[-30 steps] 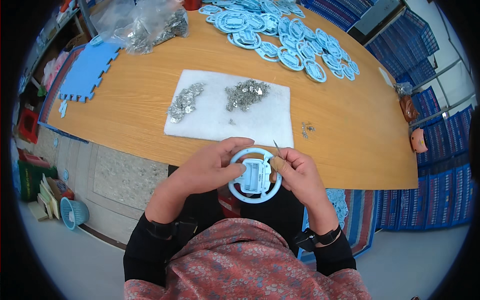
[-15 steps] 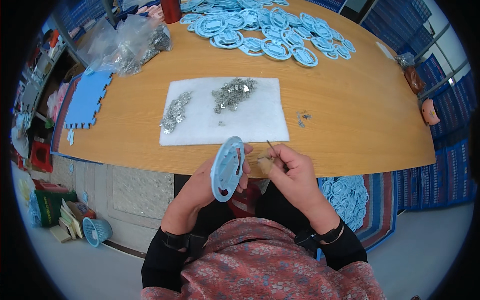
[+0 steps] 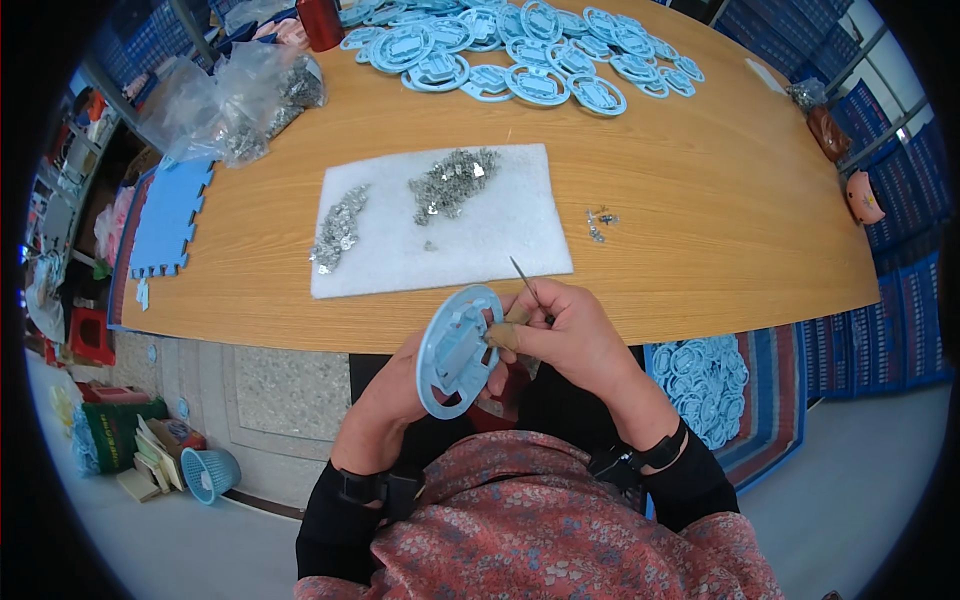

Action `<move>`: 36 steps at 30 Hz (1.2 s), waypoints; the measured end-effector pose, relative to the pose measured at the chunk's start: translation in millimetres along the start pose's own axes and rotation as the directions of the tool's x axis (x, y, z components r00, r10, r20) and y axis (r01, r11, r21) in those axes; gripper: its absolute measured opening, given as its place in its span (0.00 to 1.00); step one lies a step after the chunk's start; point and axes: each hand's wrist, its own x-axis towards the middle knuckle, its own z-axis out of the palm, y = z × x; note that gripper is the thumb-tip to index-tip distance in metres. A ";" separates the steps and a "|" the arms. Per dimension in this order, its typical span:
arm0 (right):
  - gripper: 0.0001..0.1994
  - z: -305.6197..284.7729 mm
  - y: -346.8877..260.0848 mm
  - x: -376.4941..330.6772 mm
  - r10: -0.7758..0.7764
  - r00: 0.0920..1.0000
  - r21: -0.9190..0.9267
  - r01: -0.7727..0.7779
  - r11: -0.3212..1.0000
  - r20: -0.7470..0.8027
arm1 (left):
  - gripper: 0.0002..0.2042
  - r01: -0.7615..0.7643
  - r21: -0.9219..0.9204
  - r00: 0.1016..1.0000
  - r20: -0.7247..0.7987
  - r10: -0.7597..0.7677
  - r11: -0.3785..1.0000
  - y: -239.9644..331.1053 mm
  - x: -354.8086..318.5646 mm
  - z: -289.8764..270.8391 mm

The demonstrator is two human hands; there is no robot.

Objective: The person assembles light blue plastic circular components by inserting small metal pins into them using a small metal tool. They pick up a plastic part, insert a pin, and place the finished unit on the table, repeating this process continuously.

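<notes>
Tilted up in front of me is a light-blue oval plastic part [image 3: 436, 372] with cut-outs and raised ribs. My left hand [image 3: 392, 388] is closed round it from behind, its fingers partly hidden. My right hand [image 3: 580, 335] touches the part's right side with thumb and finger, which wear tan finger covers. A thin pointed metal tool [image 3: 519, 271] sticks up out of my right hand; its lower end is hidden. Beyond my hands lies a white padded mat [image 3: 490, 245] bearing two heaps of small metal pieces, the left heap [image 3: 341, 228] and the middle heap [image 3: 450, 184].
Several small metal bits [image 3: 598, 222] lie right of the mat. Many blue oval parts [image 3: 538, 85] cover the table's far side. Clear bags of metal pieces [image 3: 240, 110] and a blue foam tile [image 3: 172, 220] sit left. More blue parts [image 3: 700, 385] fill a container below right.
My right hand has moved left onto the plastic part, and the tool leans more to the left. The part has turned so its ribbed face shows more.
</notes>
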 end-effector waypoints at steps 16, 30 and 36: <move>0.12 -35.1 -5.0 -64.3 0.025 0.999 0.283 -0.010 0.959 -0.047 | 0.28 0.240 -0.116 0.922 0.340 -0.188 0.964 -18.1 30.6 46.0; 0.08 -254.2 215.8 -296.7 -0.081 0.399 -0.222 -0.322 0.920 -0.913 | 0.20 0.138 0.763 0.989 -0.072 -0.129 0.631 99.8 81.5 24.4; 0.12 -216.4 190.2 -227.5 -0.133 0.413 -0.240 -0.219 0.946 -0.901 | 0.22 0.190 0.980 0.881 -0.200 0.428 0.065 153.0 188.6 -93.4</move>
